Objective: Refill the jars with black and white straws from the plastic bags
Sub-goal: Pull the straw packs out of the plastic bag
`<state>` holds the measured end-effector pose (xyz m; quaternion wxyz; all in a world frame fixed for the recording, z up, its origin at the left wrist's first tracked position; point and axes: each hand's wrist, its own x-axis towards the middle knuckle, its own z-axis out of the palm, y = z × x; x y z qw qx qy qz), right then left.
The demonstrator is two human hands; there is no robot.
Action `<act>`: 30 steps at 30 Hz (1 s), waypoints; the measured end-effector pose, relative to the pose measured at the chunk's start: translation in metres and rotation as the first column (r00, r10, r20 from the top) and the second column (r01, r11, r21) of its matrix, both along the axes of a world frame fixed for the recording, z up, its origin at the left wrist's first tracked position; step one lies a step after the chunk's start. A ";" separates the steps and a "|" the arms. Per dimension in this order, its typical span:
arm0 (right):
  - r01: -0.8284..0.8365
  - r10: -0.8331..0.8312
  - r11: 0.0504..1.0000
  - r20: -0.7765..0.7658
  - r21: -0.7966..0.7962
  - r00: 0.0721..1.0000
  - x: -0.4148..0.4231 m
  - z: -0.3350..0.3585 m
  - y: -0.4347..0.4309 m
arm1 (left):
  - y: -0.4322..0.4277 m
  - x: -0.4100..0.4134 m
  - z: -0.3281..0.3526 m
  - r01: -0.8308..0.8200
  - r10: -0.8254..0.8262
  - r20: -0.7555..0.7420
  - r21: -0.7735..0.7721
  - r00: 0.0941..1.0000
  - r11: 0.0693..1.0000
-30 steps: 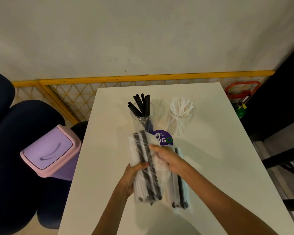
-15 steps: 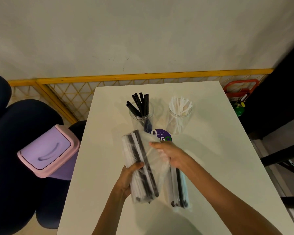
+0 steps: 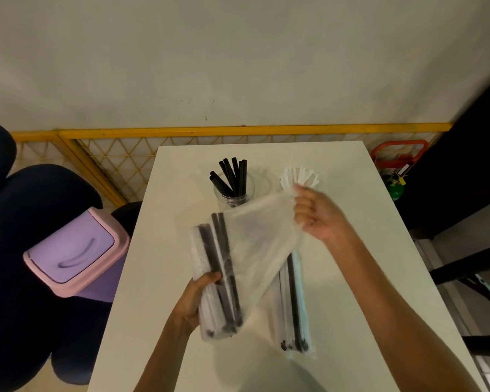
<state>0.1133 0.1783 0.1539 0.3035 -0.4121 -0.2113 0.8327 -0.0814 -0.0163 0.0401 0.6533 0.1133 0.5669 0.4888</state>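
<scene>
- My left hand grips the clear bag low; black and white straws inside.
- My right hand pinches its top corner, film stretched.
- Second bag lies right of my left grip.

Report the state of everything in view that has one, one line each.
left hand, grips held plastic bag around its straws.
right hand, pinches that bag's top.
held plastic bag, raised, film stretched wide, straws inside.
second plastic bag, flat on the table, straws inside.
black-straw jar, upright, open, partly filled.
white-straw jar, upright, partly hidden.
swing-lid bin, lid shut.
</scene>
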 end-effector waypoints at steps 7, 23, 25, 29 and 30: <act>-0.032 0.003 0.986 0.175 0.164 0.984 0.015 0.016 0.007 | -0.018 -0.010 -0.017 0.034 -0.026 0.119 -0.062 0.993 0.998; -0.779 0.431 0.624 0.857 -0.057 0.282 -0.046 -0.140 -0.063 | -0.019 -0.012 -0.022 -0.013 0.032 0.162 -0.113 0.986 0.993; -0.814 0.371 0.579 0.904 -0.048 0.211 -0.051 -0.146 -0.068 | -0.017 -0.009 -0.015 0.017 0.001 0.135 -0.127 0.991 0.992; -0.840 0.255 0.543 0.958 -0.028 0.133 -0.057 -0.160 -0.076 | -0.015 -0.007 -0.011 -0.042 0.048 0.042 -0.146 0.998 0.988; -0.837 0.228 0.547 0.965 -0.017 0.130 -0.059 -0.164 -0.077 | -0.015 -0.008 -0.013 -0.059 0.058 -0.009 -0.147 0.998 0.987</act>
